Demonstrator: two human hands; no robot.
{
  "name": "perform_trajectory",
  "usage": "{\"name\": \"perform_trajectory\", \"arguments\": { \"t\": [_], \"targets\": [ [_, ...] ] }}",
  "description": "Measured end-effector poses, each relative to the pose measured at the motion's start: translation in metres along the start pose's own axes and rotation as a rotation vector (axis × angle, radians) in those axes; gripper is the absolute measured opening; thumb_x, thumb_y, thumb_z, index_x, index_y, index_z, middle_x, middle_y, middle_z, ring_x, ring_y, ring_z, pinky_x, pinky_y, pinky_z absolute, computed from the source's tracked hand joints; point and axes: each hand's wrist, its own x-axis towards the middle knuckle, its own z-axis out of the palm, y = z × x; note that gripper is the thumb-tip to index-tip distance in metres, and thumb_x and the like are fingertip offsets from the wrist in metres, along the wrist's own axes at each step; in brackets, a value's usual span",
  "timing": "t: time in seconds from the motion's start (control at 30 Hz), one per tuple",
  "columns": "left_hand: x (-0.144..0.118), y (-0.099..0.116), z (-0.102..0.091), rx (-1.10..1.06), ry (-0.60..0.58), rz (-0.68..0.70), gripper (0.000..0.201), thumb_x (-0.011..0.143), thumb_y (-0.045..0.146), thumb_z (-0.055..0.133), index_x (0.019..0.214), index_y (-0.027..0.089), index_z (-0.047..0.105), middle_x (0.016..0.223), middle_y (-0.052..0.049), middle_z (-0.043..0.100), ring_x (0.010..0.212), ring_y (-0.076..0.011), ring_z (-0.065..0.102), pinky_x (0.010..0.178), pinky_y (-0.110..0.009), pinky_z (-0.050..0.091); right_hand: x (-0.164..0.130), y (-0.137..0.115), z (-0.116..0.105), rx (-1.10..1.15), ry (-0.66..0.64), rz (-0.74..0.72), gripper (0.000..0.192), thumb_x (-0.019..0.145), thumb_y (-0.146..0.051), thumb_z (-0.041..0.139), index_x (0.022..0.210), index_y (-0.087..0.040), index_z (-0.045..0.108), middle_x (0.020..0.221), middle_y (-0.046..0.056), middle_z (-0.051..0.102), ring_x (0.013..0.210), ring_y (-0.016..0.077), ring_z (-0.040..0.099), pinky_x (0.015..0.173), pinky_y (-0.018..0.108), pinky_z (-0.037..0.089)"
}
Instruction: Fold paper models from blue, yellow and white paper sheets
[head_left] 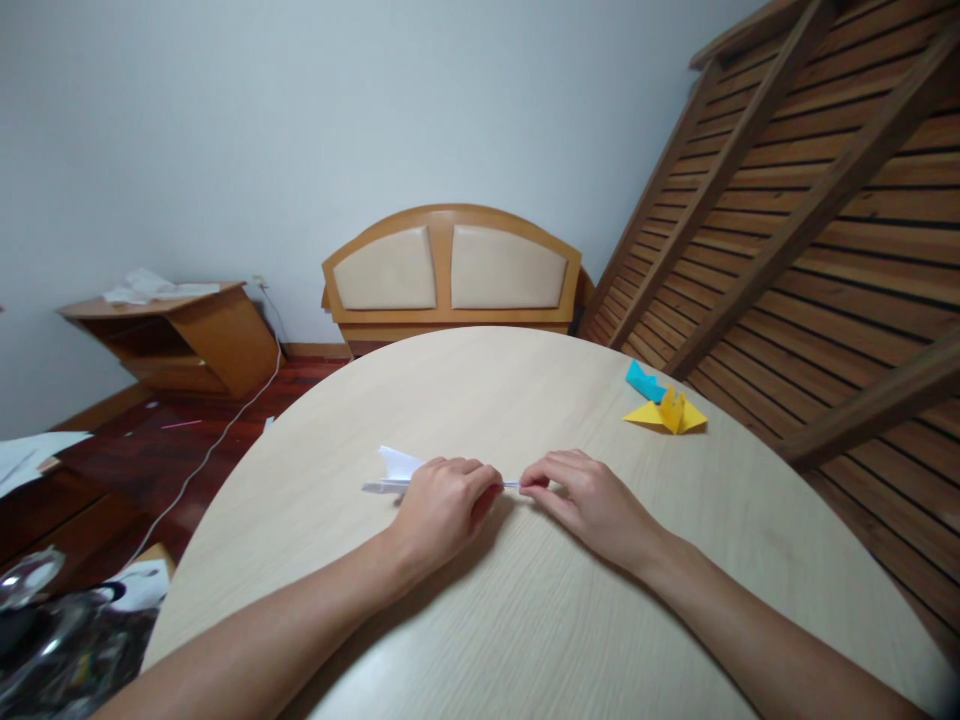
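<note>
A folded white paper (400, 463) is held just above the round table, its wider winged end sticking out to the left. My left hand (450, 497) is closed around its middle and hides much of it. At the narrow right end, the fingertips of my right hand (574, 490) pinch the thin tip. Only a short strip of the paper shows between the two hands. Farther right on the table sit a yellow origami piece (672, 413) with spread wings and, touching or just behind it, a blue folded paper piece (643, 381).
The round wooden table (480, 390) fills the middle. Behind it stands a padded headboard (450, 265). Wooden slats (810, 200) lean at the right. A tipped cabinet (195, 345) with papers and a white cable (214, 450) are at the left.
</note>
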Motion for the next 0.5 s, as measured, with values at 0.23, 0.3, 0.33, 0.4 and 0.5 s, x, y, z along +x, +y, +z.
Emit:
{"name": "perform_trajectory", "arguments": {
  "t": [0.23, 0.3, 0.33, 0.4, 0.5],
  "targets": [
    [-0.001, 0.0017, 0.0011, 0.004, 0.06, 0.058, 0.012, 0.089, 0.014, 0.059, 0.093, 0.019, 0.069, 0.082, -0.004, 0.073, 0.072, -0.0205, 0.066, 0.066, -0.032, 0.047, -0.0008, -0.0003, 0.0064, 0.036, 0.049, -0.023, 0.011, 0.094, -0.018, 0.062, 0.093, -0.022, 0.073, 0.086, 0.002, 0.073, 0.083, 0.0183, 0.067, 0.079, 0.032, 0.048],
    [-0.0012, 0.0015, 0.0027, 0.0, 0.08, 0.085, 0.011, 0.092, 0.016, 0.058, 0.095, 0.02, 0.068, 0.084, -0.003, 0.073, 0.073, -0.0203, 0.066, 0.066, -0.032, 0.046, -0.001, -0.0024, 0.0081, 0.046, 0.06, -0.011, 0.011, 0.094, -0.016, 0.063, 0.092, -0.022, 0.072, 0.085, 0.002, 0.072, 0.082, 0.0181, 0.066, 0.078, 0.032, 0.048],
    [-0.0013, 0.0014, 0.0033, -0.002, 0.085, 0.098, 0.011, 0.093, 0.017, 0.058, 0.095, 0.02, 0.068, 0.084, -0.003, 0.073, 0.074, -0.0202, 0.066, 0.066, -0.031, 0.046, -0.0011, -0.0036, 0.0088, 0.05, 0.061, -0.009, 0.011, 0.093, -0.016, 0.064, 0.091, -0.022, 0.072, 0.085, 0.001, 0.072, 0.081, 0.018, 0.066, 0.078, 0.032, 0.047],
    [-0.0013, 0.0011, 0.0038, -0.009, 0.096, 0.107, 0.012, 0.094, 0.016, 0.056, 0.091, 0.019, 0.068, 0.082, -0.003, 0.072, 0.073, -0.0198, 0.065, 0.065, -0.031, 0.045, -0.001, -0.0049, 0.0097, 0.059, 0.065, -0.014, 0.011, 0.093, -0.015, 0.064, 0.091, -0.022, 0.072, 0.083, 0.001, 0.072, 0.081, 0.0175, 0.065, 0.078, 0.031, 0.047],
    [-0.0014, 0.0007, 0.0024, -0.03, 0.111, 0.091, 0.013, 0.093, 0.014, 0.056, 0.09, 0.019, 0.067, 0.08, -0.003, 0.071, 0.071, -0.0196, 0.065, 0.064, -0.031, 0.045, -0.0013, -0.0032, 0.0094, 0.072, 0.087, -0.056, 0.009, 0.092, -0.016, 0.066, 0.095, -0.022, 0.072, 0.087, 0.001, 0.073, 0.083, 0.0171, 0.066, 0.08, 0.031, 0.048]
  ]
}}
